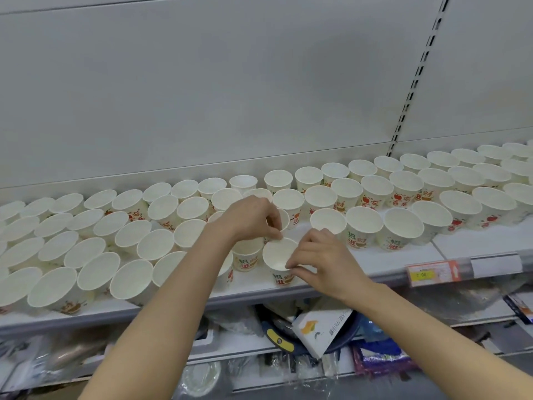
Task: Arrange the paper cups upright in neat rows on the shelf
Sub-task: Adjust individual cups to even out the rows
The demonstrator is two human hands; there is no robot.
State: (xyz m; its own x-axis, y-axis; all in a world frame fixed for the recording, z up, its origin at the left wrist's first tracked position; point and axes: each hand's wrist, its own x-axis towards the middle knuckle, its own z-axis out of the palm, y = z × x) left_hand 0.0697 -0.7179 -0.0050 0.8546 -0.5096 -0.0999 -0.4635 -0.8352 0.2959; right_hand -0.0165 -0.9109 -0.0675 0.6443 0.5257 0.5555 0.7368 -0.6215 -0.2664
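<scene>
R hand [323, 255] fingers pinch rim of upright cup [279, 259] nr shelf [389, 262] front edge. L hand [251, 217] fingers grip the cup's far rim. Behind: rows of upright paper cups [375, 189], w/ back panel [202, 96] beyond.

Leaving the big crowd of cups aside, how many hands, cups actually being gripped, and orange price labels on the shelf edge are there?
Hands: 2, the left hand and the right hand
Cups being gripped: 1, the cup pinched at its rim by the right hand
Orange price labels: 1, the price label
Total: 4
</scene>
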